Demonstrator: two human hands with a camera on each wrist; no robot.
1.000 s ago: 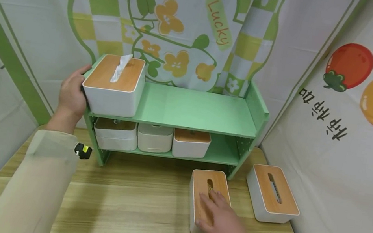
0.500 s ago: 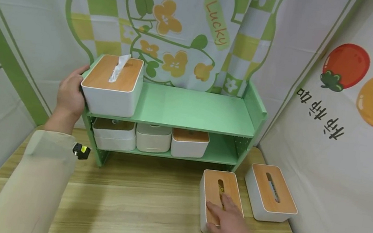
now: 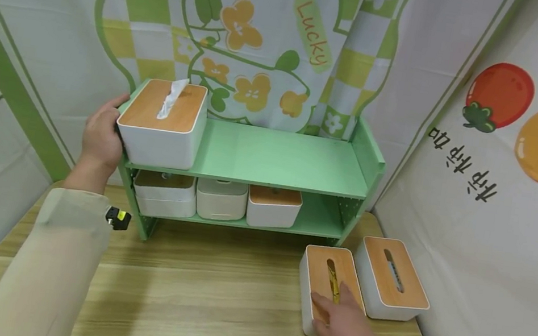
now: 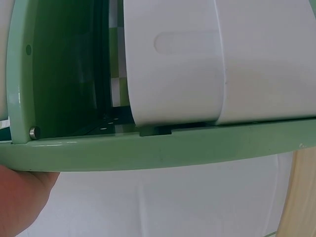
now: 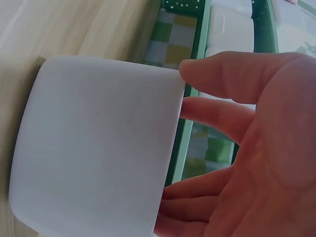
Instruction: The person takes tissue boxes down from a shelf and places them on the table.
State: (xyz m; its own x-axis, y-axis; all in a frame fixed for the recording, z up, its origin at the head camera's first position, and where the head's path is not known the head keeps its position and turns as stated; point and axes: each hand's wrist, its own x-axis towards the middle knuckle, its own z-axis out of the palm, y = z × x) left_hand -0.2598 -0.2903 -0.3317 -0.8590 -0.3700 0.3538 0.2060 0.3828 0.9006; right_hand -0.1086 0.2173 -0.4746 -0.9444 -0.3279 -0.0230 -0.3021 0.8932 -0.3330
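tissue box [image 3: 155, 146] atop rack [image 3: 275, 157] at left, three containers [image 3: 220, 201] on lower tier, two boxes [image 3: 319, 267] on table [image 3: 189, 294], front right

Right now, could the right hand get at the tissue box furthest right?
Probably yes: the right hand touches the neighbouring tissue box, and nothing covers the furthest-right tissue box from above, though that neighbour crowds its left side.

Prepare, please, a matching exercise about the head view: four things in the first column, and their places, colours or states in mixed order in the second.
Column 1
1. left hand
2. right hand
3. shelf unit
4. tissue box

Column 2
A. touching a slotted box on the table
B. standing on the upper board
C. touching the outer left side of item 3
D. green

Right pairs: 1-C, 2-A, 3-D, 4-B
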